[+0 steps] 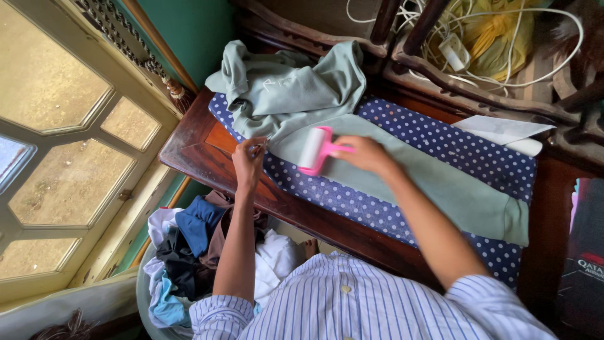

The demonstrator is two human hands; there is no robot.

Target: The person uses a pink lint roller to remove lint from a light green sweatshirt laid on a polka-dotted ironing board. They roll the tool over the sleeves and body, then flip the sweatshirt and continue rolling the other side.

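A pale green garment (296,91) lies across a blue polka-dot cloth (453,148) on a dark wooden table (201,151); one sleeve (453,189) stretches flat to the right. My right hand (365,154) grips the pink handle of a lint roller (314,151), whose white roll rests on the sleeve's left end. My left hand (250,160) pinches the garment's edge just left of the roller, holding the fabric down.
A basket of mixed clothes (189,252) sits on the floor below the table's near edge. A folded white cloth (503,132) lies at the back right. Cables and a yellow bag (491,31) fill the wooden shelf behind. A window (56,145) is at left.
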